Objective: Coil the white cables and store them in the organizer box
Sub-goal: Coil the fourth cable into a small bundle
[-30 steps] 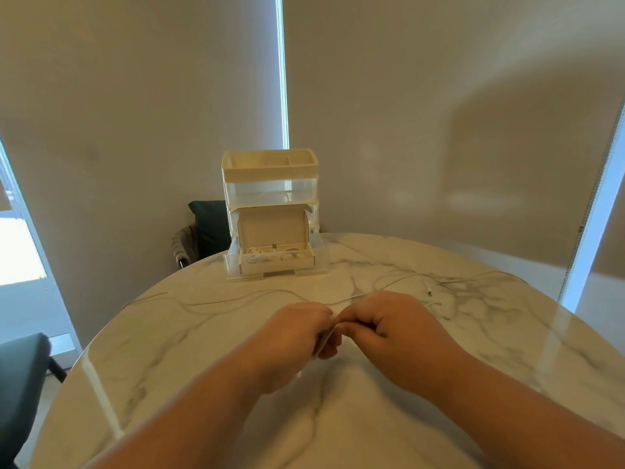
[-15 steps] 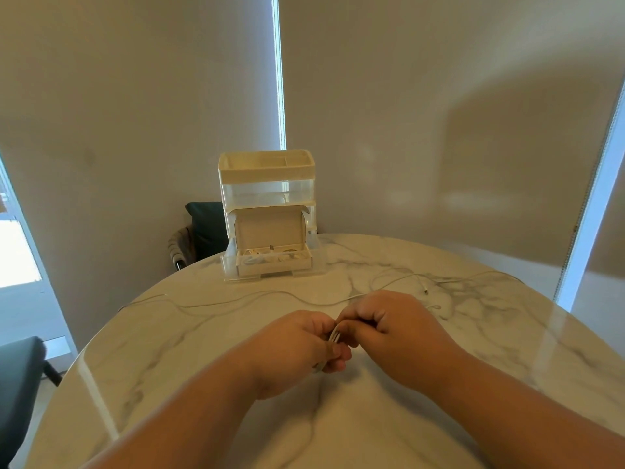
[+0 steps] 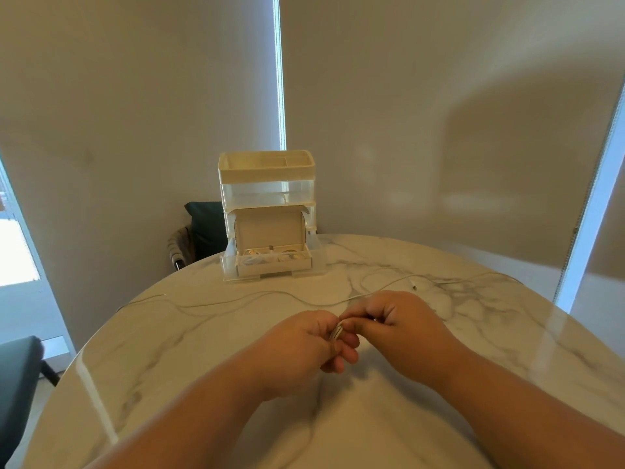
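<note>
Trailing over the marble table (image 3: 507, 333), one white cable (image 3: 270, 294) is seen running from the far left toward two hands held together at the near centre. Its small coil (image 3: 337, 331) is pinched by the curled left hand (image 3: 304, 346) and by the right hand (image 3: 402, 319). One organizer box (image 3: 269, 214) is set far behind them, lowest drawer open.
</note>
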The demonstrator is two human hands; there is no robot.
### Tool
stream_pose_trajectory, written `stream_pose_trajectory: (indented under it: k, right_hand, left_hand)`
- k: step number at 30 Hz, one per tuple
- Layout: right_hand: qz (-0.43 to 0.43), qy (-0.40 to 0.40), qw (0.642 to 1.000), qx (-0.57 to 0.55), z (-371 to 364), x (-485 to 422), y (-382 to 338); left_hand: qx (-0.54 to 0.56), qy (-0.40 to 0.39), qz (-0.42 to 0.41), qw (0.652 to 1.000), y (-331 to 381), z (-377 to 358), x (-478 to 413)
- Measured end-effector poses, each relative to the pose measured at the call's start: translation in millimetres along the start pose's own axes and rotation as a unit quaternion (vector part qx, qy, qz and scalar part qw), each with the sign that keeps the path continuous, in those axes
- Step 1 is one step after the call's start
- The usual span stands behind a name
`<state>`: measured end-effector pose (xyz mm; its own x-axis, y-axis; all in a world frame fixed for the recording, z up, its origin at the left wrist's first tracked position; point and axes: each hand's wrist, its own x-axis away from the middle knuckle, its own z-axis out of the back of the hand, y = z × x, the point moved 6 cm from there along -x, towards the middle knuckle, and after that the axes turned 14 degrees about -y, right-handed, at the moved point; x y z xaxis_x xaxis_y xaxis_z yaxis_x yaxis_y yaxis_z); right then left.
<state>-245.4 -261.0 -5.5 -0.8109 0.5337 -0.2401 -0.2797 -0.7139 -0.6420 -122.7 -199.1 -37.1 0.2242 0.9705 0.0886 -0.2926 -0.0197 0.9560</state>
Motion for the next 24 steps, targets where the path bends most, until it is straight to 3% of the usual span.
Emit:
stream_pose_trajectory:
  k: [7, 10, 16, 21, 24]
  right_hand:
    - [-0.013, 0.011, 0.995, -0.095, -6, -1, 5]
    - [-0.004, 0.004, 0.995, -0.099, -6, -2, 3]
    - [0.007, -0.008, 0.996, -0.089, -3, -1, 1]
    - [-0.01, 0.026, 0.994, -0.109, 9, 3, 4]
    - [-0.001, 0.012, 0.992, -0.124, 5, 5, -1]
  left_hand:
    - [-0.003, 0.049, 0.035, 0.998, 3, -1, 3]
    - [-0.074, 0.044, 0.016, 0.996, 9, 1, 4]
    - [-0.046, 0.065, -0.01, 0.997, 12, 3, 6]
    - [-0.041, 0.127, -0.058, 0.989, 20, 14, 12]
    - [0.055, 0.18, -0.083, 0.979, 20, 19, 15]
